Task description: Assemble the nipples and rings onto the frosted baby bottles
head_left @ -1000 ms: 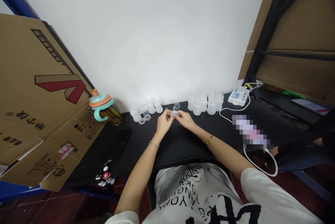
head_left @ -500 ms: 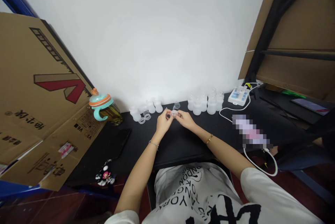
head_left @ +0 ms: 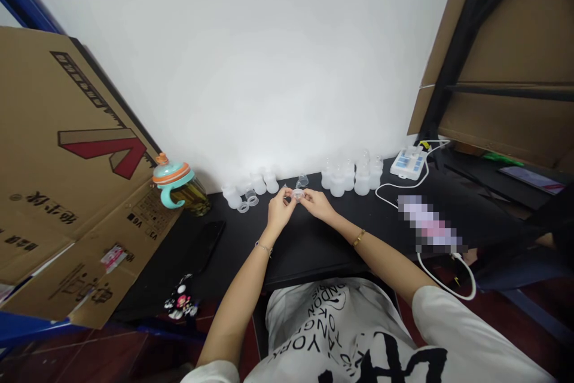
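Note:
Between my fingertips is a clear plastic ring (head_left: 298, 193), like a bottle collar, held above the black table. My left hand (head_left: 280, 207) pinches its left side, and my right hand (head_left: 317, 204) pinches its right side. Just behind them lies a clear cone-shaped nipple (head_left: 304, 180); another small clear piece shows partly behind my left fingers. To the left, several milky bottles (head_left: 271, 183) stand near the wall, with clear rings (head_left: 252, 199) in front of them. On the right, several bottles (head_left: 362, 181) with clear tops are grouped together.
A drinking jug (head_left: 179, 183) with a turquoise handle stands by a cardboard box (head_left: 89, 150) on the left. A black phone (head_left: 208, 239) lies nearer me. On the right are a white power strip (head_left: 409, 163), its cable, and a blurred object (head_left: 428, 221).
Both hands stay in nearly the same place, still pinching the clear ring. The view has shifted very slightly; nothing else has visibly moved.

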Tool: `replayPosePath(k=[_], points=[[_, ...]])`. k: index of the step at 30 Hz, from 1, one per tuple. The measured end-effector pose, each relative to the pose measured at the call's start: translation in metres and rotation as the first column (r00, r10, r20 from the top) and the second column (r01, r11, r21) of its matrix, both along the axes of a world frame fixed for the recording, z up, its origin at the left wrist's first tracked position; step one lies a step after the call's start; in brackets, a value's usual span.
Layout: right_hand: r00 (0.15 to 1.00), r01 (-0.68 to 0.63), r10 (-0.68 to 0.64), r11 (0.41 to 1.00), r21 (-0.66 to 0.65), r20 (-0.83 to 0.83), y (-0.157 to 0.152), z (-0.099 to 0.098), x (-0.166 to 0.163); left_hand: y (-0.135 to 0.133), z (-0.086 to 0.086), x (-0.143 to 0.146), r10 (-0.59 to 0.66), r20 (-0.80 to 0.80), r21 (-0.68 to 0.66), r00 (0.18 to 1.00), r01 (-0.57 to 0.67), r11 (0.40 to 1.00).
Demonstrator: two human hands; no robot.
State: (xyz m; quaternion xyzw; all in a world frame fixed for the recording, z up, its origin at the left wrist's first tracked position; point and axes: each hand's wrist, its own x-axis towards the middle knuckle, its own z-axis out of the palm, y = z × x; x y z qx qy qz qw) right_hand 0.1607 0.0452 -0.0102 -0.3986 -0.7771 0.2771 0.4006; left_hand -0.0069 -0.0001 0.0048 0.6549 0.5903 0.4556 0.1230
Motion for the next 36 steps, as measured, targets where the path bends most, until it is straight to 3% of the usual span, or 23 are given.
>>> replayPosePath(k=[17, 36], points=[[1.000, 0.017, -0.017, 1.000, -0.008, -0.008, 0.0004, -0.0012, -0.0019, 0.0037, -0.0058, -0.0024, -0.006, 0.009, 0.031, 1.000, 0.006, 1.000], [0.987, 0.024, -0.028, 0.999, -0.026, -0.158, -0.0025, -0.0007, -0.0014, 0.0055, -0.0087, -0.0011, -0.095, 0.110, 0.014, 0.989, 0.094, 0.995]])
